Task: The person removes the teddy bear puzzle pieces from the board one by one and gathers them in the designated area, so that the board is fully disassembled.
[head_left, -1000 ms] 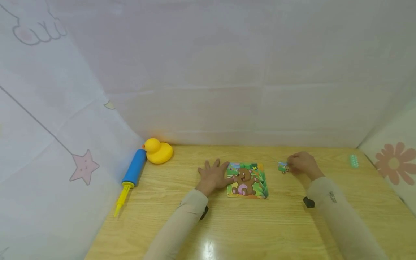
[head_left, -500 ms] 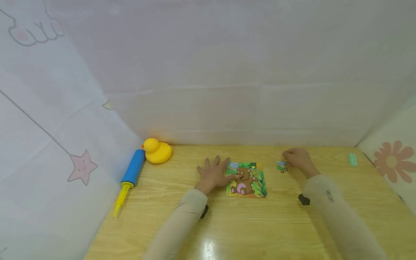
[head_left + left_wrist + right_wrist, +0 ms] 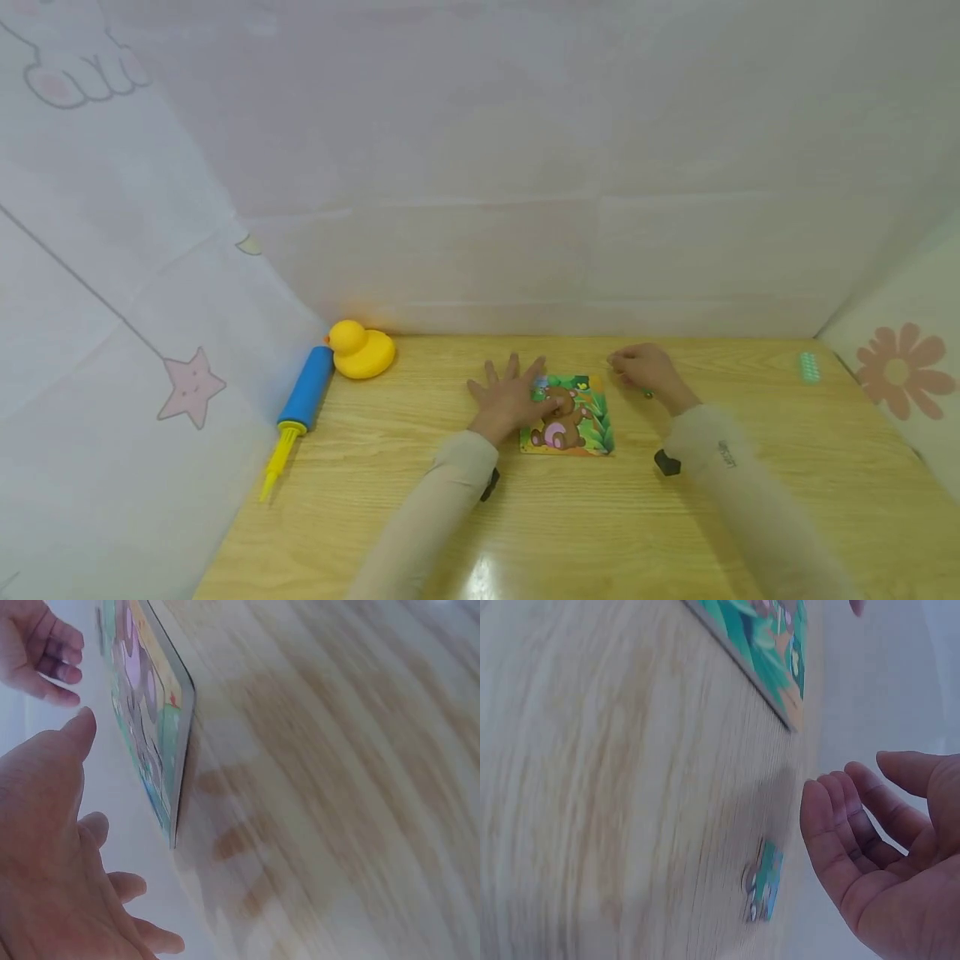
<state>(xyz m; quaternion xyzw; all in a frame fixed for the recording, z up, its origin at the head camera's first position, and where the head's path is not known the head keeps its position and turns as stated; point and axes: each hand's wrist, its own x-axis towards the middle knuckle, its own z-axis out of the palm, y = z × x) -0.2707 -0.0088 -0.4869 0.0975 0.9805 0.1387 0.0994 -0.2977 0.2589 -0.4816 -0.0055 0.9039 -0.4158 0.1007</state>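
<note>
A square jigsaw puzzle with a brown bear on a green background lies flat on the wooden table. Over its upper left part is my left hand, fingers spread and thumb across the bear; in the left wrist view its fingers cast shadows on the table. To the right of the puzzle, my right hand is held above the table with loosely curved fingers and nothing visible in them. Below that hand lies a small loose jigsaw piece, coloured green and blue, mostly hidden by the hand in the head view.
On the left stand a yellow rubber duck and a blue and yellow hand pump. A small pale green object lies at the far right. White printed cloth walls the table's back and sides.
My right hand has moved left from beside the loose piece, now covering most of it in the head view. My left hand has shifted slightly right over the puzzle.
</note>
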